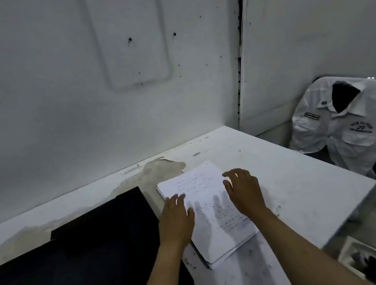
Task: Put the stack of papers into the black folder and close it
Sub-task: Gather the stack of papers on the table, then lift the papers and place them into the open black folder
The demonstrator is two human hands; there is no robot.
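Note:
A stack of white papers [202, 201] with faint print lies flat on the white table [290, 178], just right of the black folder [83, 257]. The folder lies spread flat across the table's left part. My left hand [175, 218] hovers over the stack's left edge, fingers slightly apart, holding nothing. My right hand [243, 190] is over the stack's right edge, fingers spread and curved, casting a shadow on the top sheet. Whether either hand touches the paper I cannot tell.
The table stands against a white wall [63, 109]. A chair with a white shirt [347, 125] draped over it is at the right beyond the table's edge. A white tray-like object [375, 259] lies on the floor at the lower right.

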